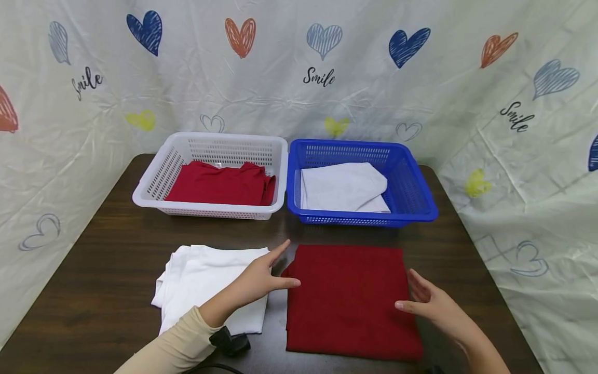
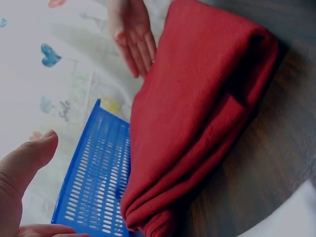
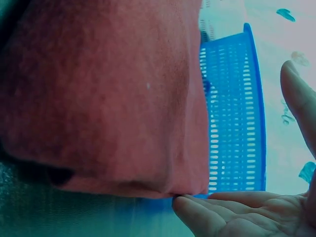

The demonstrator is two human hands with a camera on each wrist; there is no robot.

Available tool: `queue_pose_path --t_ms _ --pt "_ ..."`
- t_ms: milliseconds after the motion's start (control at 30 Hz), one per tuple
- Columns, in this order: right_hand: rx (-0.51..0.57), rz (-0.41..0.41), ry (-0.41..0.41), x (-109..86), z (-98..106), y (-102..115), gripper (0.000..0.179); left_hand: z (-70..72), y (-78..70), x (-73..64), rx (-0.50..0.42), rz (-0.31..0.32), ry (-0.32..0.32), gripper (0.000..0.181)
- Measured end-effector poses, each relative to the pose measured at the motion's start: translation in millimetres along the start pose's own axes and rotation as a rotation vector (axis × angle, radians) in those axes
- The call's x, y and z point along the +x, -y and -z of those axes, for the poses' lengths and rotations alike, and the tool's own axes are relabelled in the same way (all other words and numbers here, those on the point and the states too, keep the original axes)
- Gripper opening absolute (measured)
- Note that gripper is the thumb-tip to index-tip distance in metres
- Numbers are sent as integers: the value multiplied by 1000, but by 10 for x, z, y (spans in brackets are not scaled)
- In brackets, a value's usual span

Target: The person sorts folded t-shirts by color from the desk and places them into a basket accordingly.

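A folded red cloth [image 1: 348, 301] lies on the table, its layered left edge showing in the left wrist view [image 2: 192, 113]. At that left edge my left hand [image 1: 259, 280] hovers with thumb and fingers spread, holding nothing. My right hand [image 1: 434, 306] is beside the right edge, palm turned inward and fingers extended. In the right wrist view, its fingertips [image 3: 190, 205] reach the cloth's lower edge; whether they press on it I cannot tell. Under my left forearm lies a folded white cloth [image 1: 205, 280], partly hidden by the hand and sleeve.
Behind the cloths, a white basket [image 1: 210, 209] holds folded red fabric [image 1: 217, 184]. Touching its right side or nearly so, a blue basket [image 1: 411, 179] contains folded white fabric [image 1: 341, 184]. A patterned curtain [image 1: 280, 104] surrounds the dark wooden table [image 1: 103, 259].
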State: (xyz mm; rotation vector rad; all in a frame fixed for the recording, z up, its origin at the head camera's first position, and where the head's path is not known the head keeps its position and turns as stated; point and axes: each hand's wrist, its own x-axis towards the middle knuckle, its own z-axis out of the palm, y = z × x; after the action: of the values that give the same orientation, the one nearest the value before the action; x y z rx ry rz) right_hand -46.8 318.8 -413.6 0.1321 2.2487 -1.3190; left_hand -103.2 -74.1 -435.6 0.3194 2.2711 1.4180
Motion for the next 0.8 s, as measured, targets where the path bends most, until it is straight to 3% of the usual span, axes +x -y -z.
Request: queue_pose_path --t_ms 233,467,800 --pt "104 -39 21 -26 77 -110 85 6 59 -5 -163 9 74 95" --pt "184 -25 70 -48 123 -189 80 -12 97 -29 -303 38 118 91" --pt "249 -2 142 -35 219 -335 79 -47 149 -43 -358 71 112 85"
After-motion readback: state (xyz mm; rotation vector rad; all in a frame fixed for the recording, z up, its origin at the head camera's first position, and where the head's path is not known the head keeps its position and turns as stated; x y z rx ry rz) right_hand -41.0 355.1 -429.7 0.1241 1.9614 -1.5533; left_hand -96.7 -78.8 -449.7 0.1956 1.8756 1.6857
